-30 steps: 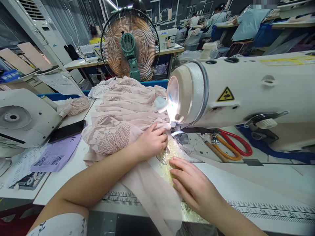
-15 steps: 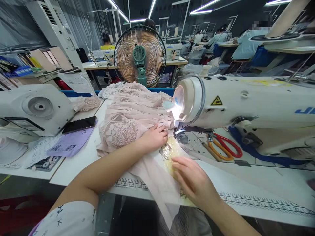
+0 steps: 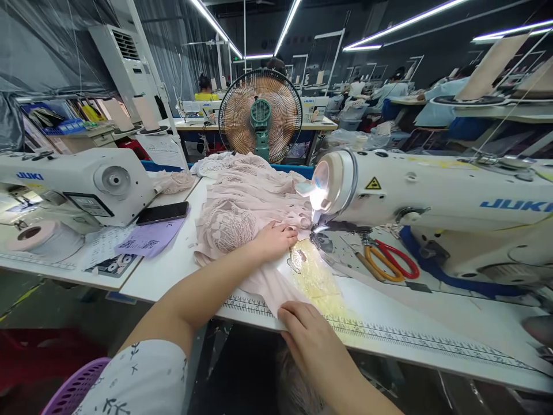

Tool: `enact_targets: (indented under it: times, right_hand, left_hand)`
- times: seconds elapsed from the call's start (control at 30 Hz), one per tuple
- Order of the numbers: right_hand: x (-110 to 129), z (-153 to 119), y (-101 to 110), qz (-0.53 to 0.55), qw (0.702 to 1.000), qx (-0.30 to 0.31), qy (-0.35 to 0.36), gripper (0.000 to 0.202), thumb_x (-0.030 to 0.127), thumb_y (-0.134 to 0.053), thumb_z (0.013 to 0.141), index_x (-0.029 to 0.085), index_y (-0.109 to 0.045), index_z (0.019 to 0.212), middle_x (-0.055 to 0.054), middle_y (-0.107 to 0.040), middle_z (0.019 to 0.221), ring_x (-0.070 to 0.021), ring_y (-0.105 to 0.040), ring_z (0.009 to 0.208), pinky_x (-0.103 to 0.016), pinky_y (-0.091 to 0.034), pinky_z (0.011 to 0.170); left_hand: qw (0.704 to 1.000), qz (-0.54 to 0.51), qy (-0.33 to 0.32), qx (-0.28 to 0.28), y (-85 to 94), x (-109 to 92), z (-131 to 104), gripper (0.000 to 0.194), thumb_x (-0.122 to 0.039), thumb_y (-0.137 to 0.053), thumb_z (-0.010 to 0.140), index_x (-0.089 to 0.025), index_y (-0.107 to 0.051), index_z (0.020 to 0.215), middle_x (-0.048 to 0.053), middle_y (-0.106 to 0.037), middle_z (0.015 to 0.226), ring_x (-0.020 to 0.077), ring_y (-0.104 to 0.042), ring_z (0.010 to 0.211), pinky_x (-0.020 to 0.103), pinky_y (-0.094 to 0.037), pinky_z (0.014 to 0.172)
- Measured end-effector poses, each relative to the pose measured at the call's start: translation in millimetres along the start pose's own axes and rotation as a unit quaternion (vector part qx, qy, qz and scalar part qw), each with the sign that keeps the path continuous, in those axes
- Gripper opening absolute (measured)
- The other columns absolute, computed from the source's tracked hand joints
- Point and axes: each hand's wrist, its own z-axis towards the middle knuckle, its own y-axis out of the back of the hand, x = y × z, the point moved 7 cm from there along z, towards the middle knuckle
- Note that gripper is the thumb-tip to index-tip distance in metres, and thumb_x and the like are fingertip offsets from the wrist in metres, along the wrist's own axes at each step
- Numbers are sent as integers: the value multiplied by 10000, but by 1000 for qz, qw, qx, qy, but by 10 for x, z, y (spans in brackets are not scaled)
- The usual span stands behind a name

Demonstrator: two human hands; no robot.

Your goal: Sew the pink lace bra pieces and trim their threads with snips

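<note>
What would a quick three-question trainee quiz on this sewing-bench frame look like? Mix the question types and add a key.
1. Multiple choice: the dark phone lies on (a) the fan's base, (b) a purple sheet, (c) a thread cone.
2. True or false: the left hand rests on the pale pink fabric.
3. Short answer: which of the two hands is nearer the front edge of the white table?

Key: 1. b. 2. True. 3. The right hand.
</note>
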Motion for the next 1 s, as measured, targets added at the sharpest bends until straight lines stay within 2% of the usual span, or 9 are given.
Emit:
enact_targets:
  times: [0.17, 0.3, 0.37, 0.47, 0.57, 0.67, 0.77, 0.87, 1.0]
  right_hand:
    - [-186, -99, 99, -61, 995, 64, -37, 264, 21, -392, 831, 201, -579, 788, -53, -654, 794, -188, -626, 691, -280, -481, 566]
    - [-368, -125, 262, -103, 990, 60, -81, 267, 48, -371, 851, 225, -486, 687, -2, -573, 598, -176, -546, 508, -280, -337, 452]
    - [-430, -114, 406, -113, 989, 43, -89, 256, 54, -361, 850, 229, -481, 706, 8, -569, 591, -168, -526, 481, -280, -312, 441]
    - [-458, -104, 636, -101, 993, 21, -64, 255, 41, -359, 833, 224, -523, 767, -4, -613, 658, -168, -570, 546, -268, -359, 466]
    - [-454, -129, 801, -64, 997, 8, -31, 308, 10, -358, 812, 224, -578, 838, -32, -665, 791, -173, -614, 670, -255, -428, 544]
    - [-431, -139, 928, -17, 1000, -20, -7, 333, 9, -367, 813, 232, -606, 878, -41, -672, 809, -177, -614, 705, -258, -456, 586]
    - [-368, -103, 1059, 35, 998, -39, 33, 314, 35, -374, 843, 230, -608, 920, -43, -674, 774, -172, -623, 707, -259, -481, 599]
    - [-376, -110, 1201, 53, 995, -66, 54, 272, 77, -407, 881, 239, -604, 973, -48, -706, 843, -168, -668, 782, -253, -532, 660]
    - [-669, -339, 1277, 65, 994, -92, 15, 181, 233, -506, 899, 297, -639, 1004, -24, -735, 872, -183, -703, 719, -253, -579, 609]
  left_hand:
    - [1000, -9, 3, -2, 13, 5, 36, 448, -125, -351, 934, -229, -497, 1345, 37, -435, 1479, 244, -294, 1408, 535, -263, 1116]
    - [1000, 7, 12, -4, 108, -71, -122, 416, -106, -405, 893, -180, -566, 1269, 101, -432, 1473, 289, -385, 1346, 557, -275, 1093]
    - [1000, 24, 15, -14, 199, -143, -360, 405, -118, -438, 874, -153, -577, 1253, 138, -421, 1473, 308, -452, 1289, 565, -301, 1074]
    - [998, 42, 24, -48, 316, -234, -881, 468, -207, -491, 865, -150, -509, 1329, 180, -469, 1426, 310, -512, 1234, 576, -316, 1066]
    - [990, 97, 66, -82, 304, -187, -1402, 466, -277, -543, 836, -170, -554, 1289, 160, -552, 1353, 373, -501, 1238, 643, -293, 1049]
    - [975, 154, 63, -144, 244, -152, -1717, 395, -242, -503, 853, -153, -600, 1225, 176, -648, 1197, 350, -595, 1111, 627, -362, 993]
    - [969, 178, 31, -170, 184, -234, -1817, 350, -190, -463, 870, -142, -616, 1181, 151, -690, 1009, 289, -650, 949, 583, -398, 978]
    - [976, 162, -8, -147, 192, -408, -1815, 360, -94, -432, 859, -119, -595, 1179, 77, -660, 783, 224, -640, 748, 507, -467, 911]
    - [993, 36, -13, -107, 431, -553, -1764, 385, -97, -396, 865, -104, -550, 1217, 67, -651, 745, 213, -599, 652, 362, -513, 632]
